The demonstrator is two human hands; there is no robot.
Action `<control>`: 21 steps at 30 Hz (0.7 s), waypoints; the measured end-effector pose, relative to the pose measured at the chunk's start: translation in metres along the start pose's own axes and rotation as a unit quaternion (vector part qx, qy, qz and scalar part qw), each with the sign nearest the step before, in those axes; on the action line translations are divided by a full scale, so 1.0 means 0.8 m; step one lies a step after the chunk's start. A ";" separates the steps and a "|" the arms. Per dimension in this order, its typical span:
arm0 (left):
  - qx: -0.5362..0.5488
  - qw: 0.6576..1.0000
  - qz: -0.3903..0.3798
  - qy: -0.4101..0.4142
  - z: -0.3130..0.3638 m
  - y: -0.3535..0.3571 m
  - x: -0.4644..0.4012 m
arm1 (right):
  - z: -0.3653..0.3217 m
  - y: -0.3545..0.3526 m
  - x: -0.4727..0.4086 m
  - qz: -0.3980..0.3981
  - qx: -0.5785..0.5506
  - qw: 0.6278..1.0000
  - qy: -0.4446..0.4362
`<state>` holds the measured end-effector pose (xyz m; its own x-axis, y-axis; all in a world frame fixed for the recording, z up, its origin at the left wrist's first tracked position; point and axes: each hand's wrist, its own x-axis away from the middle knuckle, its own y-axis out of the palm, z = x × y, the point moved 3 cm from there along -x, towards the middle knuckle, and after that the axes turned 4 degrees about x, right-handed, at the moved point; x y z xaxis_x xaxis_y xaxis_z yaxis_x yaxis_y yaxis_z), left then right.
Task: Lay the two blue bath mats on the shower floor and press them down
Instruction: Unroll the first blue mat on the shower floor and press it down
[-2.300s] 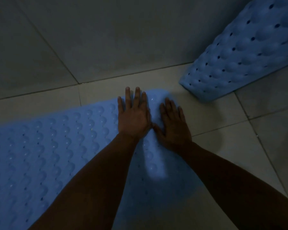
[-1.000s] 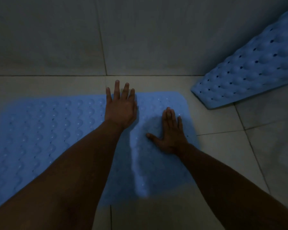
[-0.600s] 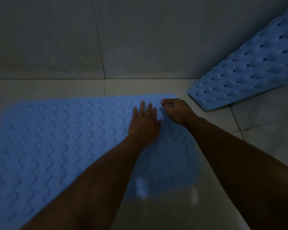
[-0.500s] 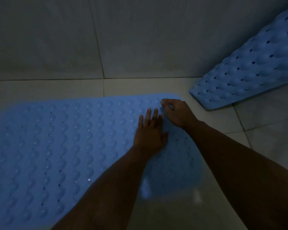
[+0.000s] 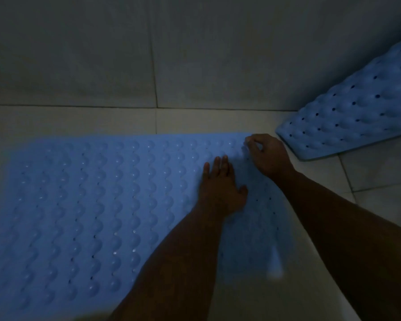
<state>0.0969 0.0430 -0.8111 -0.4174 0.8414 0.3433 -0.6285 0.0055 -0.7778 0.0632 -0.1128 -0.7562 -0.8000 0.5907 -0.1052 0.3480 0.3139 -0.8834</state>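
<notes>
My right hand (image 5: 267,156) has its fingers curled at the far right corner of the flat blue rubber bath mat (image 5: 102,205), pinching the mat's edge there between fingertips and thumb. My left hand (image 5: 220,188) lies just beside it, palm down and fingers straight, pressing on the mat's bumpy surface a little nearer to me. Both forearms reach in from the lower right.

The mat lies spread across the pale tiled shower floor (image 5: 241,297), running left from my hands, its rows of rounded bumps and small holes facing up. Its far edge runs near and roughly parallel to the grey tiled wall (image 5: 195,54).

The second blue bath mat (image 5: 357,117), also bumpy and dotted with dark holes, sits apart at the right, one end on the floor and the rest tilted up out of the frame.

The light is dim.
</notes>
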 end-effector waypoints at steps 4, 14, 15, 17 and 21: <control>0.046 0.997 -0.064 -0.020 -0.032 -0.092 -0.016 | -0.034 -0.009 -0.013 -0.076 0.035 0.986 0.142; -0.015 0.986 0.140 -0.085 -0.125 -0.126 0.089 | -0.130 0.136 0.102 -0.211 0.164 0.963 0.037; -0.019 0.984 0.152 -0.089 -0.131 -0.125 0.093 | -0.128 0.145 0.111 -0.189 0.186 0.964 0.028; -0.028 0.981 0.168 -0.091 -0.142 -0.121 0.098 | -0.127 0.152 0.122 -0.126 0.207 0.970 0.006; -0.040 0.979 0.177 -0.095 -0.167 -0.111 0.097 | -0.129 0.160 0.123 -0.078 0.209 0.975 0.007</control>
<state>0.2079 0.1796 -0.7857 -0.7186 0.6831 0.1306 -0.3729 -0.2199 -0.9014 0.0791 0.0620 -0.8327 -0.8197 0.5708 0.0483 -0.0093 0.0710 -0.9974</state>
